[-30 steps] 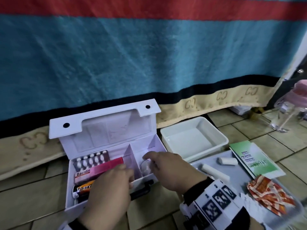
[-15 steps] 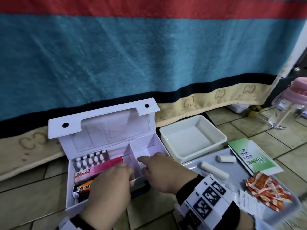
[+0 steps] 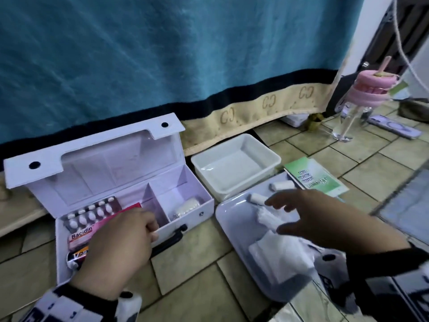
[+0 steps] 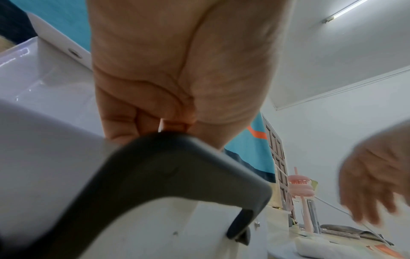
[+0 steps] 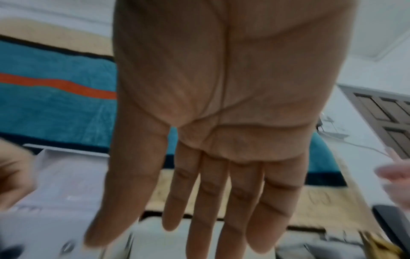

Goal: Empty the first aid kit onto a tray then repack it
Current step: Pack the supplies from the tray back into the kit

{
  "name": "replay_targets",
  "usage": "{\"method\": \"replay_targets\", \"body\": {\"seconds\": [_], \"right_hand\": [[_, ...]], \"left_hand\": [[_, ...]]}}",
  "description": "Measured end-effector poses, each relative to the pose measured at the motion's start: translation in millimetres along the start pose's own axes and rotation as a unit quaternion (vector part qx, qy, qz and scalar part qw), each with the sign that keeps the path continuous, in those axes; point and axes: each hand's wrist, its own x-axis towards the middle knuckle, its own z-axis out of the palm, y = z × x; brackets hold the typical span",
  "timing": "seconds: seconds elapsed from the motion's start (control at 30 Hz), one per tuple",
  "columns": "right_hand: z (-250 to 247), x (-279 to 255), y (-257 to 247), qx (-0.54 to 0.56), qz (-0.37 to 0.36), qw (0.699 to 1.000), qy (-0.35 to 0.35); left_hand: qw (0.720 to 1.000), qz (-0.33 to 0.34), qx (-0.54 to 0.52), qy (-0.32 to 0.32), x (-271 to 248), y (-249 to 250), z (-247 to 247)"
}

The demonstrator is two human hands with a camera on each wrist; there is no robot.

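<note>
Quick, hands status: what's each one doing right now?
Left hand: curled over the first aid kit's front wall, gripping it.
Right hand: open, empty, above the tray.

— Hidden under the left hand (image 3: 118,247): most of the pink box (image 3: 92,231) and the tube (image 3: 75,257).
— Blurred: right hand (image 3: 325,219). Cut off by the frame edge: tray (image 3: 234,219).
— Wrapped item (image 3: 185,206) too indistinct to name.

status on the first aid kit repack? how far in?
Repack looks partly done. In the kit: blister pack, Bacidin box, a dark tube, a wrapped pad. Left hand grips the kit's front edge; right hand, open and empty, reaches over the tray. Left: two gauze rolls, white packets.
</note>
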Motion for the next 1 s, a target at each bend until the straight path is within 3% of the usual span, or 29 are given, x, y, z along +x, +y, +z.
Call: {"method": "replay_targets", "body": {"seconds": [0.1, 0.23, 0.4, 0.57, 0.63, 0.7, 0.77, 0.83, 0.9, 1.0], "right_hand": [[36.1, -9.3, 10.1, -0.028, 0.011, 0.999, -0.046], [54.1, -13.0, 10.8, -0.067, 0.023, 0.997, -0.008], [46.8, -19.0, 2.2, -0.086, 0.020, 0.996, 0.009], [1.9, -36.7, -12.3, -0.010, -0.004, 0.999, -0.036], [-20.4, -36.3, -27.6, 0.044, -0.047, 0.998, 0.014], [-31.5, -24.1, -44.8, 0.088, -0.103, 0.984, 0.118], [-32.3, 0.1, -67.3, 0.084, -0.159, 0.960, 0.214], [-24.4, 31.1, -89.2, 0.064, -0.206, 0.940, 0.263], [-11.4, 64.5, -108.3, 0.043, -0.212, 0.940, 0.264], [10.7, 102.8, -128.4, -0.002, -0.192, 0.965, 0.181]], "left_hand": [[1.000, 0.007, 0.002, -0.003, -0.2, 2.2, -1.4], [1.000, 0.001, -0.010, -0.003, -1.7, 1.5, -1.2], [1.000, 0.003, -0.014, 0.003, -3.5, 1.1, -0.8], [1.000, 0.004, -0.015, 0.014, -1.3, -1.6, 3.2], [1.000, 0.004, -0.012, 0.017, -0.3, -2.3, 4.7], [1.000, -0.002, -0.005, 0.022, -1.7, -2.8, 7.4], [1.000, -0.007, 0.004, 0.024, -3.9, -3.3, 10.5], [1.000, -0.008, 0.019, 0.020, -4.4, -4.2, 12.3], [0.999, -0.011, 0.027, 0.016, -3.2, -4.3, 11.4], [0.999, -0.017, 0.035, 0.018, -2.1, -2.7, 7.8]]}}
